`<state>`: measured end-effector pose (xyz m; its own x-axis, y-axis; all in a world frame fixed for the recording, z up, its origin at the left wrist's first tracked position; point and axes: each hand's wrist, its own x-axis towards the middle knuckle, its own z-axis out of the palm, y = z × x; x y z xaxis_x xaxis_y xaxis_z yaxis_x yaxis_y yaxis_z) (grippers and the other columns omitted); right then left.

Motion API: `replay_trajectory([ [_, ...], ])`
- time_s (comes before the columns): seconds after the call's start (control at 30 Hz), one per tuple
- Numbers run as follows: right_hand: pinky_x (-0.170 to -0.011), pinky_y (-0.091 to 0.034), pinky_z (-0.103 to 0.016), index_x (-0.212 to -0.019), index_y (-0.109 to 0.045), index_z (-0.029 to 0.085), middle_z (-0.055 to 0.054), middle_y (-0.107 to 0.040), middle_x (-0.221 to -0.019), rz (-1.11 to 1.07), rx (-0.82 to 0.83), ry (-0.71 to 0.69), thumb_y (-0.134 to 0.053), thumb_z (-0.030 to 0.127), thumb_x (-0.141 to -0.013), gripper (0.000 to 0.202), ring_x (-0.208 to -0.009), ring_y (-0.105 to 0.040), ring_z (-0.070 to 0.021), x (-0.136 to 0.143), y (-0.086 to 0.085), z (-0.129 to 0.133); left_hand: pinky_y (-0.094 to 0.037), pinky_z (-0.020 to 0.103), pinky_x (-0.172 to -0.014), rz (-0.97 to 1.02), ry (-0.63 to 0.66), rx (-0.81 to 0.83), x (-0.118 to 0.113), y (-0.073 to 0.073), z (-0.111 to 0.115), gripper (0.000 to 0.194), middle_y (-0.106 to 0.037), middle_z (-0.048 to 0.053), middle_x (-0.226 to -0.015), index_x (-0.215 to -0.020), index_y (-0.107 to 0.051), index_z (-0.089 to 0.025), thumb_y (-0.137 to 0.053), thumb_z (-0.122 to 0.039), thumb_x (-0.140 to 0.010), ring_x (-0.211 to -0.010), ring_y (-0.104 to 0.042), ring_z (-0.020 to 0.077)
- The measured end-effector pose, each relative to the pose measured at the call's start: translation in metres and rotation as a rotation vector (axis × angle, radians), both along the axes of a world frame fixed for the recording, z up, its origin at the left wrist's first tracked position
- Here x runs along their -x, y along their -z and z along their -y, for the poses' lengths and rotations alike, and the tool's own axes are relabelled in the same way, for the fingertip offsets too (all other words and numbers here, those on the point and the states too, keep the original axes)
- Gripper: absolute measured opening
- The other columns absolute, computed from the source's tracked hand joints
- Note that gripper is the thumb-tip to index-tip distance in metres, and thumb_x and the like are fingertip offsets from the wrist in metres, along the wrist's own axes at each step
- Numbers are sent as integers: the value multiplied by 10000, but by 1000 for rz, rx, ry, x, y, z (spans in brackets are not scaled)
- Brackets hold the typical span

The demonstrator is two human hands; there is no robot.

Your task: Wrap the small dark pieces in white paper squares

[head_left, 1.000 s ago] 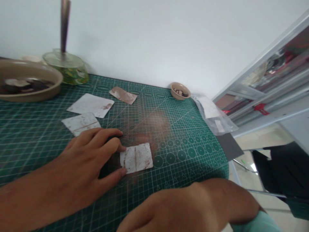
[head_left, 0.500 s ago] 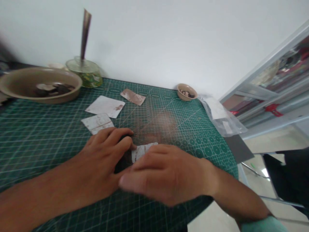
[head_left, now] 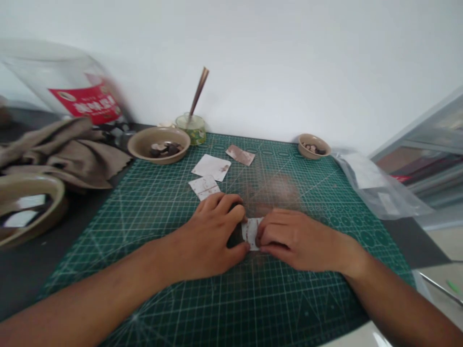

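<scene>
"What is the left hand point(head_left: 219, 236) doing?"

"It is holding down the left end of the small white paper point(head_left: 250, 234), finger and thumb pressing at separate corners, just as they were half a second ago."

"And the right hand point(head_left: 298, 238)?"

"That one is changing more. Earlier it was passing over the paper, blurred and partly covering the left thumb; now it is sitting to the right, its fingers curling onto the paper's right part. Whether they are pinching it, one cannot tell."

"So where is the paper lying?"

"Between the two hands, on the green mat point(head_left: 202, 308)."

"What is lying beyond them?"

"A creased paper point(head_left: 203, 185) is lying near the left knuckles, a larger white sheet point(head_left: 211, 166) just behind it, and a brown strip point(head_left: 239, 154) farther back. None of these is shifting on the mat."

"And around the edges?"

"A small bowl point(head_left: 308, 153) is standing at the back right, near a plastic bag point(head_left: 385, 197). A larger bowl point(head_left: 139, 140) is standing at the back left, beside a glass pot point(head_left: 196, 137). The view is now taking in more on the left: a rumpled cloth point(head_left: 68, 152) and a big jar point(head_left: 39, 65) are showing."
</scene>
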<state>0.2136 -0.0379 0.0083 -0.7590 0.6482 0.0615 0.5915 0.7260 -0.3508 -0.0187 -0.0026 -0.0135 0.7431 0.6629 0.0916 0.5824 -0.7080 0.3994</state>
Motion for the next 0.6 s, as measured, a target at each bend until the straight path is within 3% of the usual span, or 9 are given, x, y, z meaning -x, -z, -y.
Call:
replay_trajectory([
  [0.17,-852,-470,-359,-923,-650,163,-62,-669,-970,51,-109,140,-558,156,-983,110,-914,-592,-203,2,1,-3,-369,551,-1118,-11,-8,9,-1,-3,1,274,-506,83,-1329,-1045,-563,-214,-647,-386,-848,-1284,-411,327],
  [0.33,-828,-467,-330,-926,-650,178,-41,-659,-953,33,-39,34,-570,169,-978,96,-892,-593,-184,3,3,-1,-358,545,-1128,-14,8,-1,0,-3,2,285,-510,91,-1313,-1063,-562,-206,-631,-388,-855,-1278,-409,326],
  [0.47,-855,-458,-355,-927,-670,177,-54,-662,-981,28,-103,111,-556,154,-982,129,-918,-588,-197,3,5,-1,-359,550,-1123,-23,-5,-4,1,-4,3,319,-501,103,-1325,-1076,-559,-194,-646,-384,-836,-1276,-404,336],
  [0.6,-790,-455,-320,-892,-652,190,-23,-647,-924,43,18,64,-593,172,-966,97,-859,-580,-173,-1,1,0,-359,537,-1124,-14,-1,14,0,-5,4,306,-506,91,-1314,-1072,-568,-203,-645,-383,-836,-1275,-409,328],
])
